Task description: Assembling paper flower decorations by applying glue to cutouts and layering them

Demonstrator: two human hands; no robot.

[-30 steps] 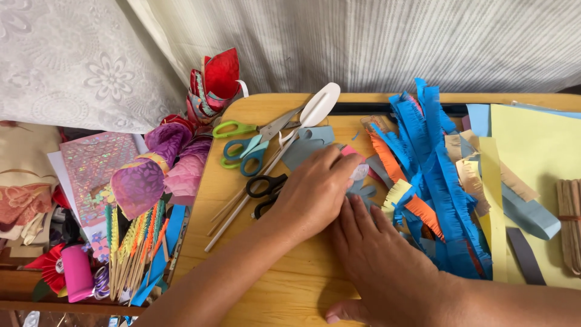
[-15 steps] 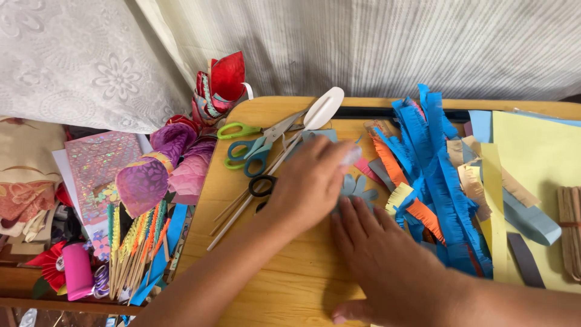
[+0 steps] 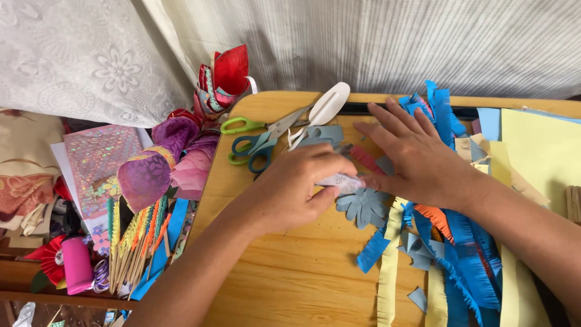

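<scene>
Starting at the far left, a pink spool point(image 3: 77, 264) sits beside a bundle of coloured paper-wrapped sticks point(image 3: 136, 242), with purple and pink paper petals point(image 3: 158, 165) just above them. On the wooden table point(image 3: 290, 278), two pairs of scissors point(image 3: 257, 142) with green and blue handles lie near the back edge, next to a white spoon-shaped tool point(image 3: 327, 108). The left hand point(image 3: 296, 184) comes next, its fingers curled and its thumb and fingertips pinched on a small pale patterned piece point(image 3: 344, 181). That piece lies between the two hands, just above a grey-blue paper flower point(image 3: 363, 206) flat on the table. The right hand point(image 3: 414, 154) lies palm down with fingers spread and holds nothing, pressing on paper scraps; its thumb tip is just beside the pinched piece. Further right lie fringed blue paper strips point(image 3: 469, 260), a pale yellow strip point(image 3: 388, 266) and a yellow sheet point(image 3: 541, 151).
</scene>
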